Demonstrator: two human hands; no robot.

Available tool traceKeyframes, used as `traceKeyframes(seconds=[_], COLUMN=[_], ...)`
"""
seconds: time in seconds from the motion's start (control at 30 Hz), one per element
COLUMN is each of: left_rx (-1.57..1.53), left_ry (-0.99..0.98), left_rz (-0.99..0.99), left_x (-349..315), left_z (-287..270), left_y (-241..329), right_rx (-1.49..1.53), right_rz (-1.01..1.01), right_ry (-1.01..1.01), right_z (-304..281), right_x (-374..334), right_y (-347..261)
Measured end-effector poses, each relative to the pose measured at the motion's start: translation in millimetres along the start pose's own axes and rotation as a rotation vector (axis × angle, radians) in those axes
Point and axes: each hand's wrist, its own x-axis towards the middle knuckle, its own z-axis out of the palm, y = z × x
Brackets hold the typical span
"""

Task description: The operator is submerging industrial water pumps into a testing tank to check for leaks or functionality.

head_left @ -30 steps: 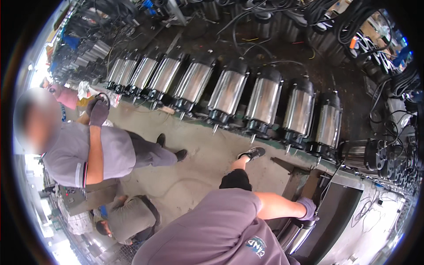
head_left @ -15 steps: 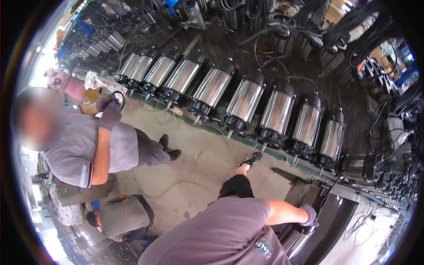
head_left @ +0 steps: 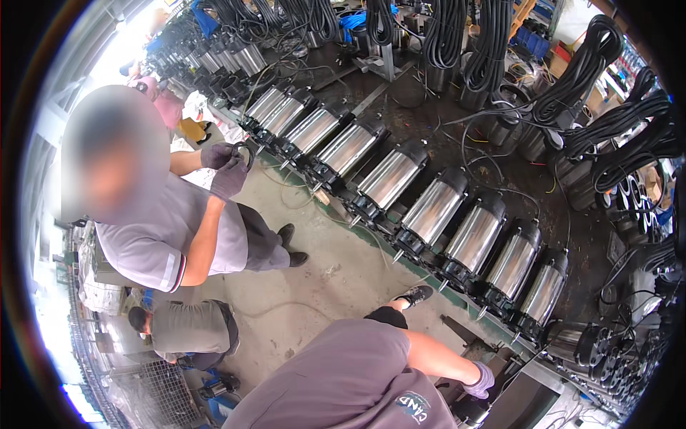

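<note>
My left hand (head_left: pixel 481 380), in a grey-purple glove, reaches out at the lower right. Its fingers curl down over the end of a cylindrical metal motor (head_left: pixel 471 410). Much of that motor is hidden by the hand and by my shirt. My right hand is out of sight. Beyond my left hand, a row of silver motors (head_left: pixel 431 210) with black ends lies along the bench (head_left: pixel 400 100), their thin shafts pointing toward the aisle.
At the left a co-worker (head_left: pixel 168 222) holds a black ring (head_left: pixel 247 154) in gloved hands. Another person (head_left: pixel 193 327) bends over behind, near a wire cage (head_left: pixel 161 393). Black cable coils (head_left: pixel 488 50) stand along the bench's far side. A grey metal frame (head_left: pixel 536 382) is beside my left hand.
The view has swung, so the motors and the co-worker appear shifted. My left hand stays at the motor, its fingers now pointing further down. The co-worker still holds the ring.
</note>
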Motion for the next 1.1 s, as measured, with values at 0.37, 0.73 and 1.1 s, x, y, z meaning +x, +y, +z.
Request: traceKeyframes(seconds=[0.37,0.73,1.1], left_rx=[0.108,0.268,0.458], left_ry=[-0.217,-0.168,-0.069], left_rz=[0.598,0.785,0.762], left_x=[48,34,17], left_z=[76,105,119], left_y=[36,60,59], right_rx=[0.037,0.088,0.150], right_rz=[0.005,-0.011,-0.015], right_ry=[-0.004,-0.009,0.015], right_z=[0,0,-3], right_x=[11,12,15], right_y=[3,29,61])
